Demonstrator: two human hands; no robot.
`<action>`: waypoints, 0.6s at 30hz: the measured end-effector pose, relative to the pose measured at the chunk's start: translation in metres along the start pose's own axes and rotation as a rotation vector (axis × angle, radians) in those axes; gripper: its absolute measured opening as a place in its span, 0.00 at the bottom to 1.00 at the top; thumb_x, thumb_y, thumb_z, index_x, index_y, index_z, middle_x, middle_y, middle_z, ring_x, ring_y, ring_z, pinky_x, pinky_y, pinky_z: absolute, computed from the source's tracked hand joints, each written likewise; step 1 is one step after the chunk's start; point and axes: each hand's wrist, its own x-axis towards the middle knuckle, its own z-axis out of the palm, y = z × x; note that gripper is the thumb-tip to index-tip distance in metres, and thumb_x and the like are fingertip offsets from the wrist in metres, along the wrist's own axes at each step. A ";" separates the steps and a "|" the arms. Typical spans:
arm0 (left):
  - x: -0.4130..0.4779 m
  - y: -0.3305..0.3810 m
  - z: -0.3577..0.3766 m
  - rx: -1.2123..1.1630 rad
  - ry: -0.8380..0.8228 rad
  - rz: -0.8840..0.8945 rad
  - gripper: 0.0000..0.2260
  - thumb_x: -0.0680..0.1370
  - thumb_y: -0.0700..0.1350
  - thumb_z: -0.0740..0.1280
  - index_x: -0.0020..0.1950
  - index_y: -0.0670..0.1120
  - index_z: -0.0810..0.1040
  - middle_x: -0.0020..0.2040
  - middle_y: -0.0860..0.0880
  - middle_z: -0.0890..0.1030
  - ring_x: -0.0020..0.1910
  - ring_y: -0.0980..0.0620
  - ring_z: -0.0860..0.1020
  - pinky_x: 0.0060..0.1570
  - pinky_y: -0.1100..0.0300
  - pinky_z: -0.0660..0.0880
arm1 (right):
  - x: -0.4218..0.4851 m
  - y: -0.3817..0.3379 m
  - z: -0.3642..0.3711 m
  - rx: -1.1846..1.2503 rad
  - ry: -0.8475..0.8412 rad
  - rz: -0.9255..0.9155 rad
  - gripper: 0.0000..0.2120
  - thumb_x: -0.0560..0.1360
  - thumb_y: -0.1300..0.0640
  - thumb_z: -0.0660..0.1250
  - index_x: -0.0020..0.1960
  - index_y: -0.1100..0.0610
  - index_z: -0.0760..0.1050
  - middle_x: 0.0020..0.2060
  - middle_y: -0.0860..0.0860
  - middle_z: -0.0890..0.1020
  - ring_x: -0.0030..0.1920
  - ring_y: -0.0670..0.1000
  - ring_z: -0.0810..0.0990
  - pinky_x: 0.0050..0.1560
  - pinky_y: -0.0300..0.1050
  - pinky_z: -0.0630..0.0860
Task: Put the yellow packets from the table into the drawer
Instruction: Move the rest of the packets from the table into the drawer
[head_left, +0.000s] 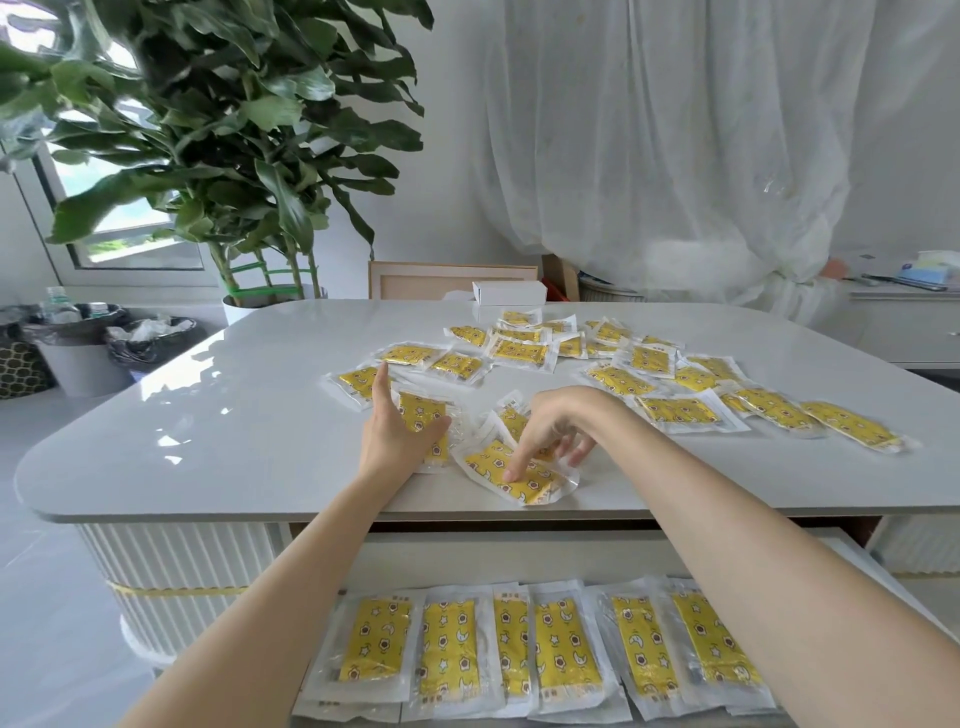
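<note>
Many packets (675, 410) lie on the table (208, 415); a row sits in the drawer (519, 553). The left hand (400, 431) lies flat on one, gripping nothing. The right hand (556, 428) pokes another with one finger, not holding it. They look light, thin, slippery. Pinch the clear edge.
</note>
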 end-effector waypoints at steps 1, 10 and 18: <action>0.000 0.000 0.000 0.002 0.002 -0.002 0.44 0.72 0.45 0.73 0.78 0.51 0.46 0.77 0.48 0.59 0.74 0.47 0.61 0.68 0.54 0.63 | -0.001 -0.001 -0.001 -0.014 -0.020 0.014 0.36 0.67 0.44 0.76 0.69 0.57 0.70 0.69 0.52 0.72 0.63 0.51 0.77 0.59 0.44 0.77; 0.001 -0.003 0.000 -0.013 0.011 -0.015 0.44 0.72 0.44 0.74 0.78 0.51 0.47 0.77 0.48 0.59 0.75 0.48 0.60 0.70 0.53 0.62 | -0.010 -0.004 -0.002 -0.110 -0.004 0.008 0.41 0.67 0.42 0.75 0.72 0.57 0.65 0.70 0.56 0.70 0.66 0.55 0.74 0.64 0.51 0.74; 0.000 -0.003 -0.001 -0.028 0.021 -0.015 0.44 0.72 0.45 0.74 0.78 0.51 0.48 0.76 0.48 0.60 0.75 0.48 0.61 0.70 0.52 0.62 | -0.009 0.007 -0.001 0.191 -0.104 -0.051 0.17 0.70 0.51 0.75 0.54 0.58 0.76 0.61 0.53 0.77 0.59 0.56 0.78 0.57 0.50 0.76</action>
